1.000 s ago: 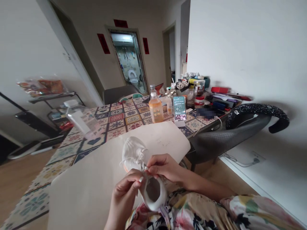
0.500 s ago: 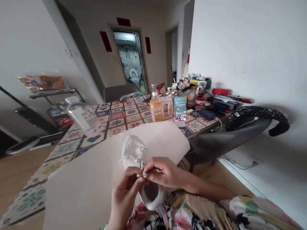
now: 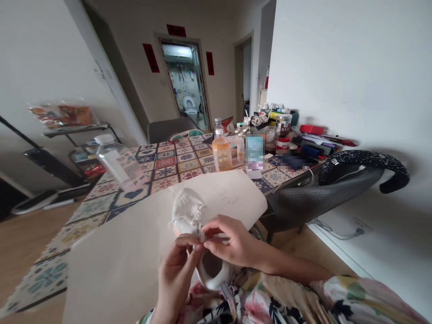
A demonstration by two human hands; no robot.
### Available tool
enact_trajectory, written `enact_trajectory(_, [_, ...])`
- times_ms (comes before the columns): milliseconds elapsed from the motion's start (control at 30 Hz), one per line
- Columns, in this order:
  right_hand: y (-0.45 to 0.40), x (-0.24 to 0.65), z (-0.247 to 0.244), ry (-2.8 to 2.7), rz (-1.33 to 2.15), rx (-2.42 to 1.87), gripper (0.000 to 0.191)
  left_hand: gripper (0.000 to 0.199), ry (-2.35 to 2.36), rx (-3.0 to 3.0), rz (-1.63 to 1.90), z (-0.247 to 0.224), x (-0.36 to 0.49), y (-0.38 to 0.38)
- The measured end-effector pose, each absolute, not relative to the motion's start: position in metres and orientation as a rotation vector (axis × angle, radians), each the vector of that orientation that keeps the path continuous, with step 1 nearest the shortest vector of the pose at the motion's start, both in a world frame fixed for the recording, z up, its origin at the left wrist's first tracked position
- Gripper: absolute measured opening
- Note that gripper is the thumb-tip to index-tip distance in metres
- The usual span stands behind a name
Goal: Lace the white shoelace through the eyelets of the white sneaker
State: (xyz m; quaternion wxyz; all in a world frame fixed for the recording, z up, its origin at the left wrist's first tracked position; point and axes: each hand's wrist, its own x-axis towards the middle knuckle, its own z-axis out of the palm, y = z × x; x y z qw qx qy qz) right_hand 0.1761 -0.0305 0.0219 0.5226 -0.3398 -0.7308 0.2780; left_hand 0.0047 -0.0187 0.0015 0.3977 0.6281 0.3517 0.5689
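A white shoe-like object (image 3: pixel 213 272) with a round dark opening lies at the near edge of the paper, against the flowered clothing. Beyond it, a crumpled white bundle (image 3: pixel 187 208) with thin strings rests on the white sheet (image 3: pixel 128 252). My left hand (image 3: pixel 178 265) and my right hand (image 3: pixel 232 240) meet between the two. The fingertips of both are pinched together on a small white piece, mostly covered by the fingers. What exactly it is cannot be made out.
An orange drink bottle (image 3: pixel 222 153), a phone on a stand (image 3: pixel 254 152) and a large clear bottle (image 3: pixel 119 163) stand on the patterned table (image 3: pixel 97 204). Jars and clutter fill the back right. A grey chair (image 3: pixel 324 198) is at the right.
The fingertips have drawn closer together, and less of the small white piece shows between them. My right index finger is slightly raised. The whole view has shifted a little.
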Motion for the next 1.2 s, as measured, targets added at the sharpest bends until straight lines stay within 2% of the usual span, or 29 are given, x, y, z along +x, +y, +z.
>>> enact_trajectory(100, [-0.031, 0.180, 0.028, -1.993, 0.375, -0.816, 0.018, 0.013, 0.942, 1.574, 1.456, 0.001, 0.004, -0.018])
enact_trajectory(233, [-0.027, 0.181, 0.028, -1.974, 0.238, -0.853, 0.005, 0.005, 0.895, 1.708, 1.493, 0.002, 0.003, -0.017])
enact_trajectory(300, [-0.026, 0.181, 0.028, -1.943, 0.295, -0.886, 0.006, 0.004, 0.854, 1.753, 1.517, 0.003, 0.003, -0.017])
enact_trajectory(433, [-0.026, 0.184, 0.029, -1.922, 0.673, -0.915, 0.008, 0.009, 0.855, 1.799, 1.505, 0.006, 0.002, -0.017])
enact_trajectory(500, [-0.026, 0.185, 0.029, -1.964, 0.746, -0.893, 0.009, 0.013, 0.872, 1.814, 1.489, 0.007, 0.002, -0.017])
enact_trajectory(633, [-0.027, 0.183, 0.025, -2.027, 0.355, -0.909, 0.024, 0.020, 0.910, 1.809, 1.474, 0.006, 0.003, -0.017])
enact_trajectory(800, [-0.030, 0.181, 0.025, -2.078, -0.134, -0.737, 0.002, 0.022, 0.903, 1.814, 1.443, 0.004, 0.003, -0.016])
enact_trajectory(833, [-0.030, 0.182, 0.025, -2.097, -0.168, -0.713, 0.006, 0.021, 0.896, 1.819, 1.436, 0.004, 0.002, -0.015])
enact_trajectory(1000, [-0.025, 0.191, 0.030, -2.235, -0.043, -0.637, 0.011, 0.024, 0.877, 1.872, 1.432, 0.004, -0.006, 0.003])
enact_trajectory(1200, [-0.017, 0.199, 0.034, -2.247, 0.237, -0.403, 0.017, 0.022, 1.190, 2.017, 1.534, 0.002, -0.006, 0.027])
